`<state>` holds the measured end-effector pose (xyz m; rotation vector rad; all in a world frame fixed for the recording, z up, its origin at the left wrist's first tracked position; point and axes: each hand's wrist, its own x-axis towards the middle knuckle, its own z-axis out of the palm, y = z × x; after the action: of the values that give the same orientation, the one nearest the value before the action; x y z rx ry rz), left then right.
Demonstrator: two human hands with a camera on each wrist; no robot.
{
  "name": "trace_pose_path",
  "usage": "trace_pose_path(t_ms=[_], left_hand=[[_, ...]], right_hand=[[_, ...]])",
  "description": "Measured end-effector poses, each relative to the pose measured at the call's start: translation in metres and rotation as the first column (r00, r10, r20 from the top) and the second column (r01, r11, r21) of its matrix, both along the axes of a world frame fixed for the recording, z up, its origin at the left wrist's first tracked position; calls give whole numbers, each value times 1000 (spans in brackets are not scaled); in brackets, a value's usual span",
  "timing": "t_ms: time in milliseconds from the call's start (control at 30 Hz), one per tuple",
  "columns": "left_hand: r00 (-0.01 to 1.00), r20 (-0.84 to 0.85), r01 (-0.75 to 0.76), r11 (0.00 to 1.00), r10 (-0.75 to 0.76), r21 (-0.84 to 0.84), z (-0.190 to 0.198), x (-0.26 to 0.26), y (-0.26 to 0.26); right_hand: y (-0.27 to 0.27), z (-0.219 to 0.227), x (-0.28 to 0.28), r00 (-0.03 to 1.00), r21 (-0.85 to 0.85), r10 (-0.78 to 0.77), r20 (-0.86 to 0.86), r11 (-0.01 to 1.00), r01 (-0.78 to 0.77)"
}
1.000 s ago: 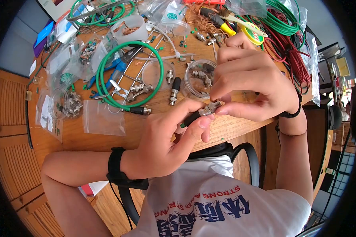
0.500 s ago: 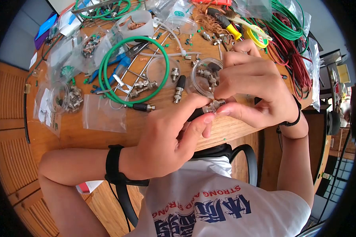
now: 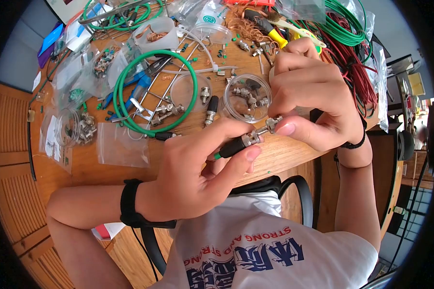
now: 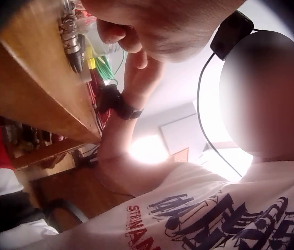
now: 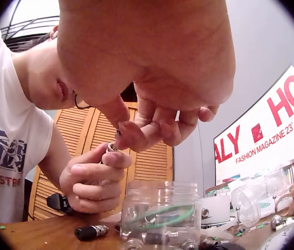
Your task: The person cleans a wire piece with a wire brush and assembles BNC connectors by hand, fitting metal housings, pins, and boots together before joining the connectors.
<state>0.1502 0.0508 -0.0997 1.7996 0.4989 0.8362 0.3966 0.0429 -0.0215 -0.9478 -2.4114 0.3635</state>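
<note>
The left hand (image 3: 193, 168) grips a black-sleeved metal connector (image 3: 235, 146) with a bit of green at its rear end, near the table's front edge. Just right of it, the right hand (image 3: 313, 96) pinches a small metal connector piece (image 3: 273, 124) between thumb and index finger; a thin metal part spans the space between the two. In the right wrist view the left hand (image 5: 96, 179) holds the connector with its round metal end (image 5: 112, 148) upward, below the fingertips of the right hand (image 5: 157, 125). The left wrist view hides the held parts.
A clear jar (image 3: 246, 98) of metal connectors stands behind the hands. Left of it lie another black connector (image 3: 211, 111), a coiled green cable (image 3: 118, 96), a metal rack and plastic bags (image 3: 123, 147). Red cables (image 3: 357, 82) and a yellow-black tool (image 3: 275, 36) are at the back right.
The right hand has moved slightly right, away from the left, with the small metal piece. A gap bridged by a thin metal part now shows between that piece and the black-sleeved connector.
</note>
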Motion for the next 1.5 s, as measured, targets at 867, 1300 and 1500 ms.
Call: trace_pose_path(t_ms=[867, 1300, 1500], left_hand=[[972, 165, 225, 878, -170, -422, -1, 3, -1], [821, -36, 525, 777, -570, -347, -5, -5, -14], [788, -120, 550, 779, -604, -301, -3, -6, -14]], right_hand=[[3, -24, -7, 998, 35, -2, 55, 999, 0], [8, -21, -6, 979, -7, -164, -123, 986, 165], [5, -14, -6, 989, 74, -123, 83, 990, 117]])
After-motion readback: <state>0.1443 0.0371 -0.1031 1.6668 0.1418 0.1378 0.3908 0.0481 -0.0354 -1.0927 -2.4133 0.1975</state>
